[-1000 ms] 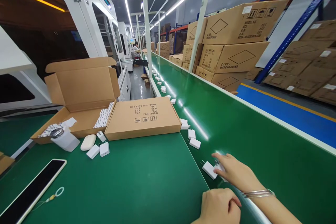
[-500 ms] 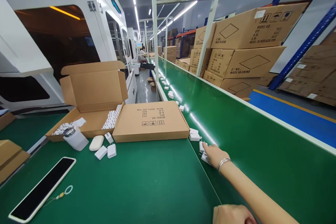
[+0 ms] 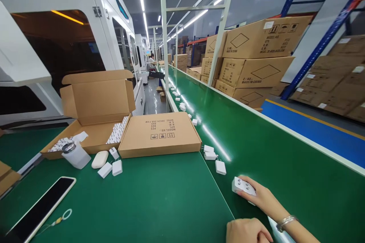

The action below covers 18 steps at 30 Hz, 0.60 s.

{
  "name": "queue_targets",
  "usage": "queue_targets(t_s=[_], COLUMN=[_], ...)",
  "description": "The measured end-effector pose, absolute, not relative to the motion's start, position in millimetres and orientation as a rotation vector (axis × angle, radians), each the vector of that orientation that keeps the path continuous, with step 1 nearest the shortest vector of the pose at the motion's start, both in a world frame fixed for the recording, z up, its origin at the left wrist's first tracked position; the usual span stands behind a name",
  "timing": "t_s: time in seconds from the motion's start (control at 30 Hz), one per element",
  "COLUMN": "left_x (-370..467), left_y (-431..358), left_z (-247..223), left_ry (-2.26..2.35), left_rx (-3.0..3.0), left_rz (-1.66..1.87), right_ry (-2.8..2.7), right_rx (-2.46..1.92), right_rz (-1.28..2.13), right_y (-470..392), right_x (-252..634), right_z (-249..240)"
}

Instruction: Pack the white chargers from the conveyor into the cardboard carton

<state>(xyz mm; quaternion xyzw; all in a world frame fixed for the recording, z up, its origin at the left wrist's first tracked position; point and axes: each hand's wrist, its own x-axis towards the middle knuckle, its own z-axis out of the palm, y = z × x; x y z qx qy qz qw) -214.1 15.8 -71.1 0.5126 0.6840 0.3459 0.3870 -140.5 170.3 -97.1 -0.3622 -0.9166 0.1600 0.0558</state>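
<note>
My right hand [image 3: 258, 193], with a silver bracelet at the wrist, is closed around a small stack of white chargers [image 3: 241, 185] above the green belt. My left hand [image 3: 247, 231] is curled into a fist at the bottom edge; whatever it may hold is hidden. Between the right hand and the carton, one white charger [image 3: 220, 167] lies on the belt. Just behind it, two more chargers [image 3: 210, 155] lie close together beside the corner of a closed brown carton [image 3: 161, 134].
An open carton [image 3: 99, 98] with white chargers inside stands at left. Near it are a white pump bottle [image 3: 76, 155], a cream case [image 3: 100, 159], loose chargers [image 3: 117, 167] and a phone [image 3: 42, 209]. The green conveyor belt [image 3: 256, 140] runs away past stacked cartons [image 3: 251, 72].
My right hand has picked chargers up from the belt's near edge and drawn them back toward me, to the right. My left hand stays curled at the bottom. The view has shifted slightly.
</note>
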Motion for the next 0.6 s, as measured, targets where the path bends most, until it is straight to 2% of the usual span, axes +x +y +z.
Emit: queue_targets(t_s=[0.37,0.5,0.6], left_x=[-211,-212,-212], left_y=[16,16,15], left_z=[-73,-77,-76], left_ry=[1.752,1.758,1.754], left_rx=[1.315,1.316,1.338], left_rz=[0.867,0.880,0.915], right_ry=[-2.707,-2.646,-2.519], right_rx=[-1.204,-1.243,-1.241], right_rz=[0.590,0.763,1.019], right_y=[144,146,146], right_x=[-135,-136,-120], right_z=[-81,-75,-62])
